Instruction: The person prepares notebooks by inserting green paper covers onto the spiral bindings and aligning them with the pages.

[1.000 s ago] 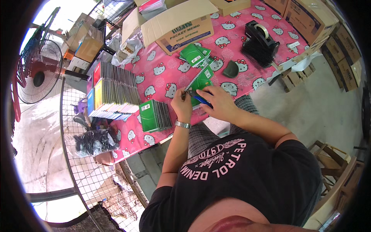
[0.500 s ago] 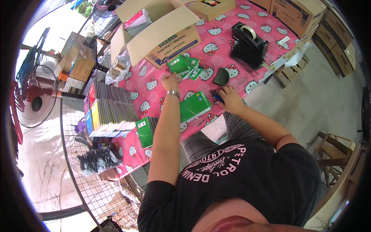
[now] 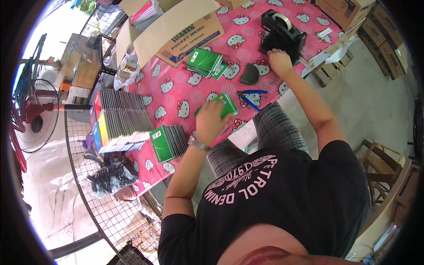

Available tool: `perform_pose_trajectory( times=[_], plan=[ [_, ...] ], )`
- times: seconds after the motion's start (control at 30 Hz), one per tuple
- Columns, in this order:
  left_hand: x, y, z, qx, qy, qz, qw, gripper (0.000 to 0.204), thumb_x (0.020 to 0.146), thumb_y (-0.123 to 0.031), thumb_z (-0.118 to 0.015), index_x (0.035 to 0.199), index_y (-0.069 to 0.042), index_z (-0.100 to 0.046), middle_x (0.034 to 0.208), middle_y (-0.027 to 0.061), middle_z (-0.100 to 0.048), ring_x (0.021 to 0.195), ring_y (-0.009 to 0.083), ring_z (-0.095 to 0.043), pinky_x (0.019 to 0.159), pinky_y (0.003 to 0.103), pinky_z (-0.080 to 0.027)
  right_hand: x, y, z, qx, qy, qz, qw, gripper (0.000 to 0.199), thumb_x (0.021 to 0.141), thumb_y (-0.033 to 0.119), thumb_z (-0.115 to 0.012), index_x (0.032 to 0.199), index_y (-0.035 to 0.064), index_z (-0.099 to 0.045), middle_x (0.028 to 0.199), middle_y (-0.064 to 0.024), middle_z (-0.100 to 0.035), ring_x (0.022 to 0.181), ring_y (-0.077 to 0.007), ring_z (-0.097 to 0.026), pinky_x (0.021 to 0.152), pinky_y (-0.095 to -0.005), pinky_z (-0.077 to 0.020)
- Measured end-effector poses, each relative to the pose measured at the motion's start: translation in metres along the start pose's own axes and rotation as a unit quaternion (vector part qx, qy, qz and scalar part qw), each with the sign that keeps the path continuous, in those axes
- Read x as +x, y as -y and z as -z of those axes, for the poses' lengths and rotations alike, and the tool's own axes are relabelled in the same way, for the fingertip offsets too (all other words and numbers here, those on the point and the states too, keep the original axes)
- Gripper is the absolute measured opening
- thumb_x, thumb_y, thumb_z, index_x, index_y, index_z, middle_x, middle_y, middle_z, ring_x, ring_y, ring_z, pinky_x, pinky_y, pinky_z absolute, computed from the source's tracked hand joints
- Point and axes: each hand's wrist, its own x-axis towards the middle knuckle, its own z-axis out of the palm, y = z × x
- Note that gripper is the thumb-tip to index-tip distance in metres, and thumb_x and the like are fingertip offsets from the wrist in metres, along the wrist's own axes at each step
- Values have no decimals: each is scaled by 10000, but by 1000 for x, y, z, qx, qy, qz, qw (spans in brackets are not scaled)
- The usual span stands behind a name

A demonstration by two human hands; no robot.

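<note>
My left hand (image 3: 210,122) rests on a stack of small green notebooks (image 3: 226,103) lying on the pink patterned tablecloth (image 3: 176,95). My right hand (image 3: 280,59) reaches out to the black tape dispenser (image 3: 282,30) and touches its front edge. Blue-handled scissors (image 3: 251,98) lie on the cloth between the two hands. A dark grey rounded object (image 3: 250,74) sits beside them. A loose pile of green notebooks (image 3: 204,62) lies further back. Another row of green notebooks (image 3: 168,142) stands near the table's front left.
An open cardboard box (image 3: 176,26) stands at the back of the table. Stacked coloured books (image 3: 117,119) fill its left end. More cartons (image 3: 353,17) sit at the right. A standing fan (image 3: 33,123) and a wire fence (image 3: 110,207) are at the left, wooden stools (image 3: 382,168) at the right.
My right hand has moved from the scissors and green stack up to the tape dispenser. My left hand came back from the far pile and now presses the green stack near the table edge.
</note>
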Motion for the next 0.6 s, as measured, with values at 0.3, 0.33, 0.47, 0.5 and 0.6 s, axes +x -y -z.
perform_pose_trajectory(
  times=[0.3,0.33,0.47,0.5,0.6],
  plan=[
    [-9,13,33,-139,108,60,982,226,858,-166,-621,1044,-40,-635,968,172,-667,858,331,-635,758,405,-516,-28,88,94,515,25,64,854,209,886,193,-606,1047,85,-686,986,-156,-619,852,-303,-654,775,-405,-520],
    [-6,13,40,-123,98,69,985,229,869,-162,-599,1056,-34,-632,961,180,-669,847,337,-637,753,410,-515,-36,99,104,526,41,101,843,209,879,169,-622,1057,84,-692,970,-145,-621,850,-276,-644,769,-380,-511],
    [-4,16,29,-20,18,39,999,212,908,-154,-528,1073,-37,-588,974,164,-643,921,347,-599,843,452,-445,-50,133,130,580,47,150,799,239,847,69,-651,1082,72,-695,970,-97,-624,881,-216,-626,767,-312,-491],
    [-2,13,25,-6,-10,22,1000,208,909,-151,-525,1076,-39,-577,979,159,-635,941,347,-588,867,458,-427,-50,134,129,580,37,155,799,252,846,55,-645,1092,76,-694,972,-96,-623,882,-218,-626,766,-315,-491],
    [-5,7,18,-3,-13,62,998,197,911,-151,-523,1078,-50,-550,992,145,-613,990,343,-553,915,470,-373,-49,135,122,576,14,166,800,284,840,18,-628,1110,78,-689,962,-95,-614,870,-229,-624,756,-321,-494]
  ],
)
